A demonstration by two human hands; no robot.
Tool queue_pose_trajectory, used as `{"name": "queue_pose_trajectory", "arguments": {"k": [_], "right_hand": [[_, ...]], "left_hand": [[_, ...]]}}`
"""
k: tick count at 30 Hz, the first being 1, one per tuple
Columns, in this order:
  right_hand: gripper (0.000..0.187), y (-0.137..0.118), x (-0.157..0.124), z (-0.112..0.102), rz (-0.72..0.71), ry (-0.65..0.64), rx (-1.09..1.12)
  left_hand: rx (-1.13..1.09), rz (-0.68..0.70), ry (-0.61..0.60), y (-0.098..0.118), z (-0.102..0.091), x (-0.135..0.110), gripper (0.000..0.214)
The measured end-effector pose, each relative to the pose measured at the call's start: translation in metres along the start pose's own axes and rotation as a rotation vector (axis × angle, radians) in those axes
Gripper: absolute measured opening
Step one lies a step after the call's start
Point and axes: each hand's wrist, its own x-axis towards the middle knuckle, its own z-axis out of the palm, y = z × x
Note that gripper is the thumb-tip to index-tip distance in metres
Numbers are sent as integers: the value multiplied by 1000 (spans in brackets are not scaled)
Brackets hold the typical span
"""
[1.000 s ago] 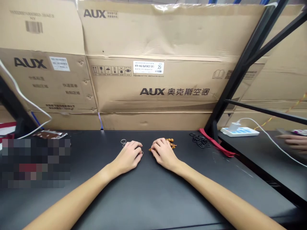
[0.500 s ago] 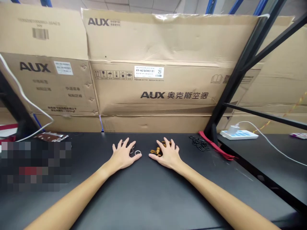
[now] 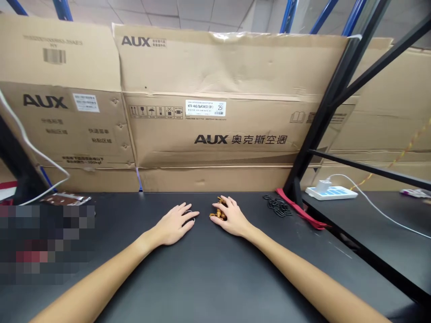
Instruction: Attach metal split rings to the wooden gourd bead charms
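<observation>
My left hand [image 3: 173, 227] lies palm down on the black table with its fingers stretched out and a little apart. Thin silver-coloured metal rings [image 3: 194, 220] peek out beneath those fingers; most of them are hidden. To the right, my right hand [image 3: 235, 220] rests over a small group of golden-brown gourd-shaped charms [image 3: 219, 214], touching them with spread, slightly curved fingers. Its palm and fingers cover part of the charms. A narrow strip of tabletop separates the two hands.
Several black rings [image 3: 279, 207] lie in a pile right of my right hand, beside a red strap [image 3: 305, 215]. Large cardboard panels [image 3: 208, 154] stand along the back edge. A white power strip [image 3: 336, 193] sits beyond the black metal frame [image 3: 316, 112]. A brown packet [image 3: 65, 198] lies at left.
Both hands have drawn their spread fingers closer together over the small items. My left fingers have swung rightward over the silver rings; my right fingers have gathered the gourd charms nearer together. The view has tilted slightly.
</observation>
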Motion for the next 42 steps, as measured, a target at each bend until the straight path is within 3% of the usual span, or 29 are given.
{"name": "queue_pose_trajectory", "arguments": {"k": [10,14,25,33,42], "right_hand": [[39,3,11,5,-175,40,-20],[35,7,16,7,-167,83,-15],[35,11,12,4,-190,106,6],[34,10,10,3,-130,99,-36],[34,10,10,2,-190,97,-2]], "left_hand": [[-7,49,13,-12,-1,5,40],[-24,54,58,-15,-2,5,39],[-21,-19,42,-40,-9,-2,42],[-6,-80,89,-40,-6,-7,41],[-77,-46,114,-52,-5,-7,41]]}}
